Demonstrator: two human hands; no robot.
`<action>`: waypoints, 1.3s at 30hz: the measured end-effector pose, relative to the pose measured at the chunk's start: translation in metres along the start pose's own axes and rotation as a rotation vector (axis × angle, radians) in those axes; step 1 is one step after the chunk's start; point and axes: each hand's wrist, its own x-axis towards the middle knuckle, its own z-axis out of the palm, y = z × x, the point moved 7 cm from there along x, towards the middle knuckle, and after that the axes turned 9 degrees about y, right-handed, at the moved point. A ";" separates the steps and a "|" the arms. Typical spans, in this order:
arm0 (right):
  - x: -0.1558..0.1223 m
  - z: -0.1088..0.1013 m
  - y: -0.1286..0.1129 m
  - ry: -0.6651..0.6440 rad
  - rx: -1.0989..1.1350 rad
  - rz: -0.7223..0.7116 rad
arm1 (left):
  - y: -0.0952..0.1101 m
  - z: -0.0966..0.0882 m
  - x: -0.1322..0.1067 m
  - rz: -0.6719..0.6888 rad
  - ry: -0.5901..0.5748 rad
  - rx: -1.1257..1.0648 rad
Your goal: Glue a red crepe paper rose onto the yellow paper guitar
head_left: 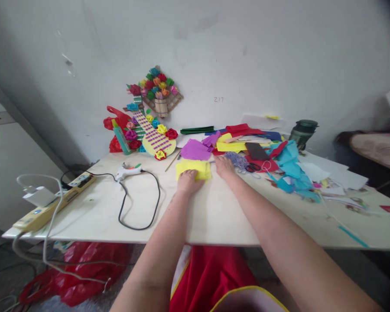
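My left hand [188, 180] rests flat on a folded yellow paper sheet [195, 167] lying on the white table [214, 212]. My right hand [224, 167] lies just right of that sheet, fingers stretched out on the tabletop near its edge. A purple paper sheet [195, 149] sits just behind the yellow one. A tangle of blue-grey string [236, 159] and scissors [253, 166] lie beside my right hand.
A glue gun [127, 171] with a black cord lies at the left, near a power strip [52, 201]. Paper flower crafts [151, 125] lean on the wall. Coloured paper scraps [289, 167] and a dark green bottle [302, 132] crowd the right side.
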 end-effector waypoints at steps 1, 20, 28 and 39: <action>0.003 0.003 -0.002 -0.034 -0.005 -0.015 | 0.000 0.000 0.000 -0.003 -0.001 0.002; -0.028 -0.035 0.077 0.458 0.181 0.909 | 0.001 0.000 0.000 -0.012 0.004 -0.021; -0.010 -0.035 0.026 0.275 0.226 0.352 | -0.003 -0.001 0.002 -0.047 -0.018 -0.044; -0.012 0.006 -0.012 -0.152 0.665 0.522 | -0.009 0.001 0.006 -0.051 0.032 -0.079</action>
